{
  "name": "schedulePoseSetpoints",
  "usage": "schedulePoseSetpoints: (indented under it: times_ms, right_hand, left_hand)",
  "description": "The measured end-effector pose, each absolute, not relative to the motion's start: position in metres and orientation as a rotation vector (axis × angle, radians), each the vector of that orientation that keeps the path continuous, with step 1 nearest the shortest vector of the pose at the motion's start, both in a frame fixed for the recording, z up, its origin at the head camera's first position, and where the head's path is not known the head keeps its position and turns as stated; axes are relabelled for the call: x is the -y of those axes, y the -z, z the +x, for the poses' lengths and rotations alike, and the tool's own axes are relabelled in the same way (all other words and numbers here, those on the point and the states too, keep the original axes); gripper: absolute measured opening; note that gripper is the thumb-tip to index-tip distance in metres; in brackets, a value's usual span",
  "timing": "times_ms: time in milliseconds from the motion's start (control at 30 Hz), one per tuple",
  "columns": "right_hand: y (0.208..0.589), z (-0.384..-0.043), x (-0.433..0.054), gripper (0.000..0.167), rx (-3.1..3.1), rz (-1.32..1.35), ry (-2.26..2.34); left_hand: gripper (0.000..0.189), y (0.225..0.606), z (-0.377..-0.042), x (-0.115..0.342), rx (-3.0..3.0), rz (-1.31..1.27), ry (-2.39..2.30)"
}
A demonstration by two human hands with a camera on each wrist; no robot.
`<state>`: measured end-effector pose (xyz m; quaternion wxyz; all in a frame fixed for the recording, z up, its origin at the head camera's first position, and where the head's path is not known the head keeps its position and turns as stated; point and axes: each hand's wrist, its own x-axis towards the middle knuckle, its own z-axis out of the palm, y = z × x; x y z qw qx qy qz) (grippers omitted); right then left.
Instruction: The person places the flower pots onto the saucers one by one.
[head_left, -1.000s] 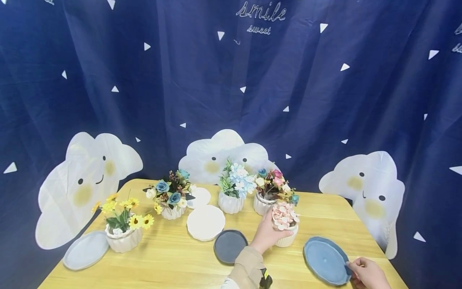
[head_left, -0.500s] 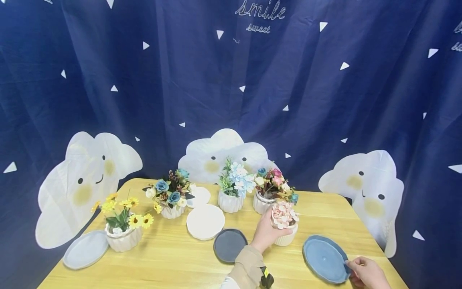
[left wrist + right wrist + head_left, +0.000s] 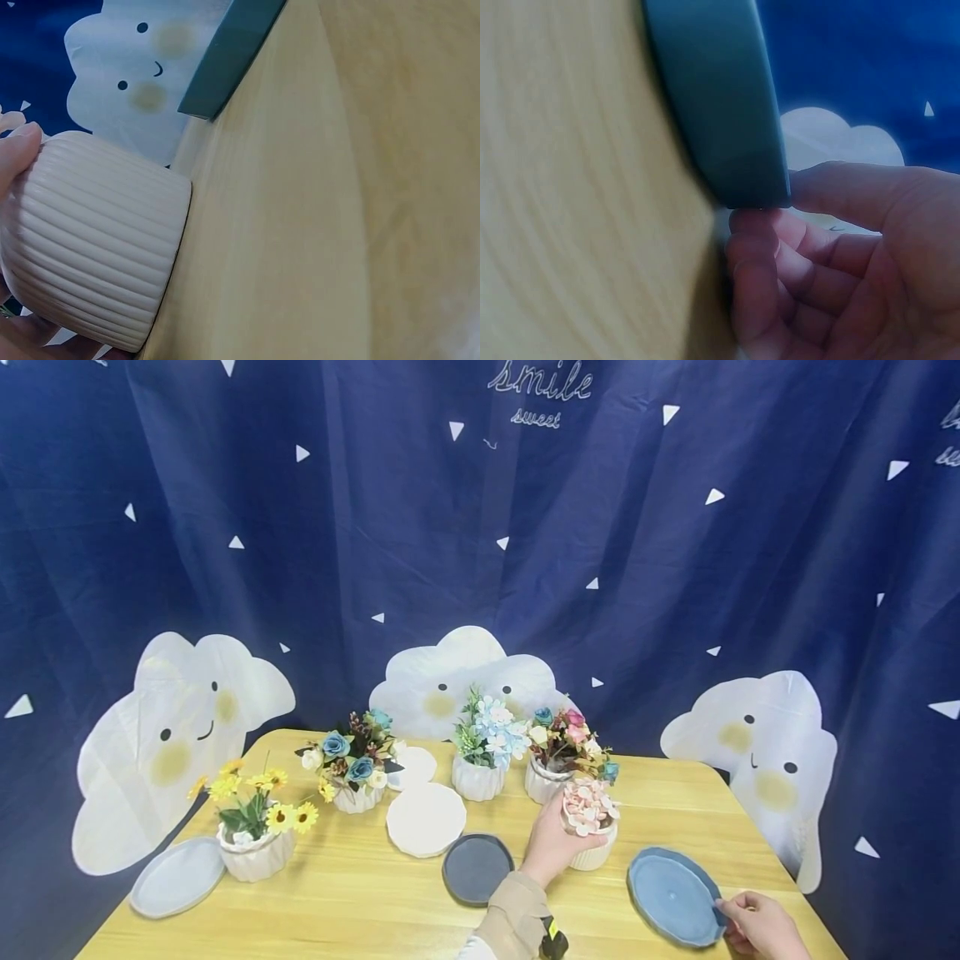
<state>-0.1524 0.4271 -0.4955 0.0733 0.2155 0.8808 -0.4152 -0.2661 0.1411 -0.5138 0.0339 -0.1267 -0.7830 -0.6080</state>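
My left hand (image 3: 553, 842) grips a white ribbed flowerpot (image 3: 97, 240) holding pink flowers (image 3: 589, 806). In the left wrist view the pot's base meets the table, with the thumb on one side and fingers on the other. To the right, my right hand (image 3: 763, 925) pinches the rim of a blue plate (image 3: 675, 897) between thumb and fingers. The right wrist view shows that plate's side wall (image 3: 716, 97) close to the wood, the near end between thumb and fingertips. Left of the pot lies a small dark grey plate (image 3: 478, 870), partly beside my left forearm.
Behind stand potted mixed flowers (image 3: 546, 779), pale blue flowers (image 3: 480, 777) and blue roses (image 3: 360, 797). A large white plate (image 3: 426, 820) and a smaller white plate (image 3: 415, 768) lie mid-table. At left are yellow daisies (image 3: 257, 856) in a pot and a light grey plate (image 3: 177, 877).
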Motion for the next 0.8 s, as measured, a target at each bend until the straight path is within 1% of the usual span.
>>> schedulePoseSetpoints:
  times_ms: [567,800]
  right_hand:
    - [0.494,-0.153,-0.426,0.024,-2.635,0.655,1.232]
    - [0.494,-0.153,-0.426,0.025,-2.649,0.637,1.226]
  left_hand:
    - [0.097,0.501,-0.262,-0.142,2.407,-0.434,1.851]
    - [0.091,0.498,-0.260,-0.144,2.376,-0.472,1.826]
